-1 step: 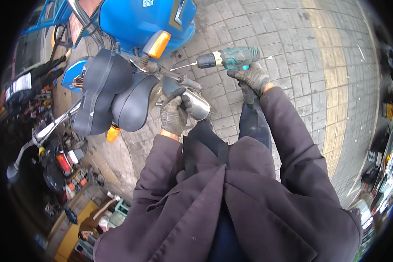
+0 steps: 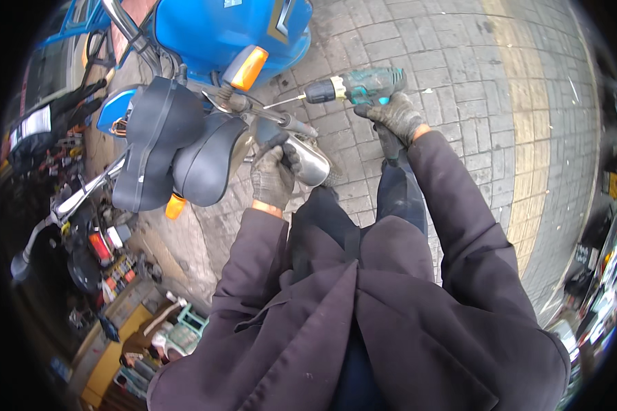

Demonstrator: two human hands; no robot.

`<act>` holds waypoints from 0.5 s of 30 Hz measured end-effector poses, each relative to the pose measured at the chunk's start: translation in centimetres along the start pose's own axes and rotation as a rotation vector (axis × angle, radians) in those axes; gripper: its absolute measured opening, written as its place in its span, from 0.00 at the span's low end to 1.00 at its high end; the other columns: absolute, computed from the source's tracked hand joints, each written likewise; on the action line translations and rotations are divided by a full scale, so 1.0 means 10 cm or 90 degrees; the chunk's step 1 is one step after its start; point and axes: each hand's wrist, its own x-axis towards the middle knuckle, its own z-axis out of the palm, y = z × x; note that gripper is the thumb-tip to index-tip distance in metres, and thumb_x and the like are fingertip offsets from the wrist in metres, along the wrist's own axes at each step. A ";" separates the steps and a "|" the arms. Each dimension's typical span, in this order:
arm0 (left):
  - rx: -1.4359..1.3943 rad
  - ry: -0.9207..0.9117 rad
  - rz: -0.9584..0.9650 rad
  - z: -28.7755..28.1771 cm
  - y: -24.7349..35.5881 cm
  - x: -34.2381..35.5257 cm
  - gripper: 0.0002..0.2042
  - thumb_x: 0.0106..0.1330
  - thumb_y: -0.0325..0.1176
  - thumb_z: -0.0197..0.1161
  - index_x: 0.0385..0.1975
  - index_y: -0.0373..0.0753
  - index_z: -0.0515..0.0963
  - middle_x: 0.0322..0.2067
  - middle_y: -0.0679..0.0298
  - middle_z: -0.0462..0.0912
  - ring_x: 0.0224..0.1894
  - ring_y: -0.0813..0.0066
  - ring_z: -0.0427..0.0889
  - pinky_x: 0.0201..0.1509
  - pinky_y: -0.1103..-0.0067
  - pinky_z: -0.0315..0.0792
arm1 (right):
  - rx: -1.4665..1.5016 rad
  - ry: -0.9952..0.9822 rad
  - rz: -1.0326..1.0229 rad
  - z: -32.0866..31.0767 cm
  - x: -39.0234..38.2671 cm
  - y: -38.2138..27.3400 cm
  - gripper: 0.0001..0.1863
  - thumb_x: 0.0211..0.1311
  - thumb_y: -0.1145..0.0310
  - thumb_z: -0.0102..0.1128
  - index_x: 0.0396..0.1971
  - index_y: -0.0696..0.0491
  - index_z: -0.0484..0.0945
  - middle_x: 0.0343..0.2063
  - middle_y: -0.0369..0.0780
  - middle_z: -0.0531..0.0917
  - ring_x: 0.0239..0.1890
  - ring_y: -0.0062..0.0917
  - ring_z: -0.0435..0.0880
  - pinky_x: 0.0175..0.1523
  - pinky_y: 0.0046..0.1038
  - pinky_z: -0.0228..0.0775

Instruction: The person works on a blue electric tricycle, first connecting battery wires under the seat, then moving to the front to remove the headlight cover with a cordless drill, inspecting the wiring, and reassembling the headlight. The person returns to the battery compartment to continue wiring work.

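A teal and black cordless drill [image 2: 370, 85] is in my gloved right hand [image 2: 399, 116], which is wrapped round its grip. From the drill's chuck a long thin bit [image 2: 286, 102] points left toward the motorcycle's handlebar [image 2: 296, 123]. My gloved left hand [image 2: 274, 175] is closed, thumb and fingers curled together, right beside a shiny metal cylinder [image 2: 311, 164]. Whatever its fingers hold, if anything, is too small to make out. Left of that hand are the black rounded covers [image 2: 209, 161] of the motorcycle and an orange turn signal [image 2: 176, 207].
A blue motorcycle body part [image 2: 226, 34] fills the upper left, with another orange turn signal [image 2: 249, 68] before it. Tools and parts [image 2: 120, 277] crowd the left side. Grey paving [image 2: 459, 137] with a yellow strip [image 2: 528, 137] runs to the right, where more goods [image 2: 600, 274] line the edge.
The drill has shifted slightly left and its rear end has tipped up a little. My left hand stays curled in almost the same place.
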 end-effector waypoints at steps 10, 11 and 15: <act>-0.359 0.111 0.150 0.52 -0.04 0.75 0.12 0.70 0.42 0.54 0.26 0.44 0.65 0.22 0.71 0.65 0.25 0.76 0.64 0.30 0.77 0.60 | -0.257 -0.199 -0.104 0.18 0.98 -0.45 0.36 0.40 0.47 0.78 0.46 0.57 0.81 0.35 0.47 0.85 0.38 0.33 0.83 0.46 0.35 0.74; -0.358 0.179 0.146 0.52 -0.05 0.79 0.11 0.70 0.42 0.53 0.28 0.43 0.67 0.22 0.71 0.65 0.25 0.76 0.64 0.30 0.76 0.62 | -0.272 -0.207 -0.108 0.19 1.04 -0.48 0.35 0.40 0.47 0.78 0.45 0.57 0.81 0.33 0.46 0.85 0.36 0.33 0.83 0.46 0.35 0.74; -0.417 0.152 0.164 0.46 -0.05 0.87 0.10 0.70 0.41 0.53 0.32 0.42 0.70 0.23 0.71 0.68 0.27 0.76 0.69 0.31 0.76 0.66 | -0.266 -0.263 -0.060 0.20 1.25 -0.49 0.34 0.40 0.47 0.78 0.42 0.58 0.81 0.24 0.43 0.83 0.29 0.30 0.83 0.41 0.34 0.75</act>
